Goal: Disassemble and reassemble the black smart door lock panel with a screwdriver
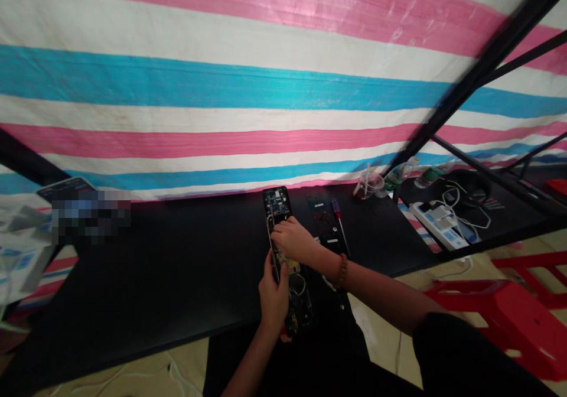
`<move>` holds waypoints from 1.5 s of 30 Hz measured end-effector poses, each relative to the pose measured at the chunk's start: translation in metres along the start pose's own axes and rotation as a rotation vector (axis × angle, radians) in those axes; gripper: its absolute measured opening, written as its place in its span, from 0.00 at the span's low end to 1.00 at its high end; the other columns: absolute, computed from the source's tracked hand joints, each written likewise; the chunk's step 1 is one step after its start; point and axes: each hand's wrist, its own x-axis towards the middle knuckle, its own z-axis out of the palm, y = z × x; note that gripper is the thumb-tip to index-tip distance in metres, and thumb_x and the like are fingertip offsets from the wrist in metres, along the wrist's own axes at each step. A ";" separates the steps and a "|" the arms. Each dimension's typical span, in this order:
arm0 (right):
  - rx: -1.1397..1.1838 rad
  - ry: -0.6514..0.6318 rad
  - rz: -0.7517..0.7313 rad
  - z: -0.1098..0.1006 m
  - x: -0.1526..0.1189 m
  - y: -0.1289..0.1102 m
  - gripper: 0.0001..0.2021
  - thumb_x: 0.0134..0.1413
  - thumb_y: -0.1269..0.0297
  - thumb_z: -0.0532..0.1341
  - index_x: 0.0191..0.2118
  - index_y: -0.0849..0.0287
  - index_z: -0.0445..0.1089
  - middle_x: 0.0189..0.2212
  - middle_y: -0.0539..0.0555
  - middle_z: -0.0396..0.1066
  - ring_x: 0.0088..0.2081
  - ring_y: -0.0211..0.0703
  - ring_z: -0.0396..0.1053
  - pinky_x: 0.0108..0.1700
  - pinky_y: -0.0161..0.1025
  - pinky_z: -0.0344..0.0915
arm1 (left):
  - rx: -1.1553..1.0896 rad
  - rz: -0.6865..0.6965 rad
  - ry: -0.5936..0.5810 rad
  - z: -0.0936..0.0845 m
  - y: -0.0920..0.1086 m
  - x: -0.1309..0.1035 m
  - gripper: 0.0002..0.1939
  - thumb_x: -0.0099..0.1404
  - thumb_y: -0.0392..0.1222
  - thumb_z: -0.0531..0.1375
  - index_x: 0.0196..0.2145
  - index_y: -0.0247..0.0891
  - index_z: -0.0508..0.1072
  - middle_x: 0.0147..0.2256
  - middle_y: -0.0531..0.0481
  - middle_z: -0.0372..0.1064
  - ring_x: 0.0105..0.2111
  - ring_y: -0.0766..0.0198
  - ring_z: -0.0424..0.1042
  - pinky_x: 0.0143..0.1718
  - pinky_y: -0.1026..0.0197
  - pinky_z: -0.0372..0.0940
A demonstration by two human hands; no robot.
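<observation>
A long, narrow black electronic device (277, 202) lies opened up at the table's front edge, with circuit boards, a yellowish part and loose wires showing inside. My left hand (273, 295) grips its left side, the thumb over the edge. Over the middle of the casing, my right hand (293, 240) has its fingers bent together down at the inner parts; whatever is between the fingertips is hidden. To the right lie a flat dark panel (319, 211) with small white labels and a screwdriver (336, 209) with a purple and red handle.
The black table (186, 267) runs along a striped plastic sheet. Plastic cups (371, 183) and a bottle (398, 175) stand at the right back. A white power strip (438, 225) with cables sits farther right, near red stools (509, 314). Black metal bars (478, 69) slant across the right.
</observation>
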 end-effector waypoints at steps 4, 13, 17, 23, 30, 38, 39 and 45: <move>0.045 -0.033 -0.013 -0.006 -0.001 0.004 0.05 0.64 0.71 0.59 0.37 0.62 0.74 0.38 0.55 0.74 0.42 0.46 0.69 0.47 0.43 0.55 | -0.009 0.008 -0.021 -0.001 0.002 0.000 0.30 0.70 0.55 0.54 0.65 0.37 0.62 0.50 0.39 0.77 0.49 0.51 0.78 0.48 0.54 0.71; 0.070 -0.067 0.003 -0.013 0.001 0.007 0.08 0.63 0.71 0.59 0.35 0.62 0.76 0.37 0.56 0.73 0.41 0.45 0.68 0.46 0.42 0.54 | 0.004 -0.004 -0.026 -0.003 0.005 -0.001 0.33 0.70 0.56 0.54 0.65 0.35 0.62 0.44 0.40 0.79 0.41 0.52 0.79 0.42 0.54 0.72; 0.087 -0.059 0.016 -0.012 0.002 0.005 0.09 0.63 0.72 0.58 0.35 0.61 0.77 0.37 0.55 0.73 0.41 0.45 0.68 0.46 0.42 0.55 | -0.012 -0.012 -0.028 -0.003 0.006 -0.001 0.32 0.70 0.56 0.54 0.65 0.35 0.62 0.44 0.40 0.79 0.42 0.52 0.79 0.43 0.55 0.71; 0.067 -0.074 0.060 -0.012 0.004 0.001 0.08 0.62 0.71 0.59 0.35 0.62 0.76 0.37 0.56 0.73 0.42 0.46 0.69 0.46 0.43 0.55 | -0.020 -0.016 -0.030 -0.003 0.005 0.000 0.31 0.70 0.55 0.55 0.65 0.35 0.62 0.46 0.39 0.78 0.45 0.52 0.78 0.46 0.53 0.71; 0.021 -0.075 0.081 -0.007 0.007 -0.005 0.07 0.62 0.72 0.59 0.37 0.62 0.75 0.39 0.58 0.73 0.44 0.49 0.69 0.45 0.44 0.57 | -0.011 -0.041 -0.041 -0.003 0.003 0.000 0.32 0.70 0.55 0.54 0.65 0.34 0.61 0.50 0.36 0.76 0.49 0.51 0.77 0.49 0.52 0.70; 0.049 -0.083 0.096 -0.008 0.006 -0.005 0.07 0.61 0.72 0.59 0.37 0.63 0.76 0.39 0.58 0.74 0.43 0.48 0.69 0.46 0.44 0.56 | -0.036 -0.023 -0.035 -0.001 0.001 0.000 0.33 0.70 0.57 0.54 0.65 0.35 0.61 0.49 0.37 0.77 0.48 0.51 0.78 0.47 0.53 0.71; 0.056 -0.087 0.096 -0.008 0.006 -0.005 0.07 0.61 0.72 0.59 0.36 0.63 0.76 0.39 0.58 0.74 0.43 0.48 0.69 0.46 0.44 0.56 | -0.038 -0.020 -0.034 -0.001 0.001 -0.001 0.33 0.70 0.57 0.54 0.65 0.35 0.61 0.49 0.37 0.77 0.48 0.50 0.78 0.47 0.53 0.71; 0.070 -0.104 0.092 -0.003 0.006 -0.003 0.08 0.61 0.71 0.59 0.37 0.63 0.76 0.40 0.59 0.73 0.44 0.49 0.68 0.48 0.45 0.54 | -0.041 -0.010 -0.034 0.000 -0.003 0.000 0.32 0.70 0.56 0.54 0.65 0.36 0.61 0.54 0.37 0.74 0.53 0.51 0.75 0.52 0.52 0.68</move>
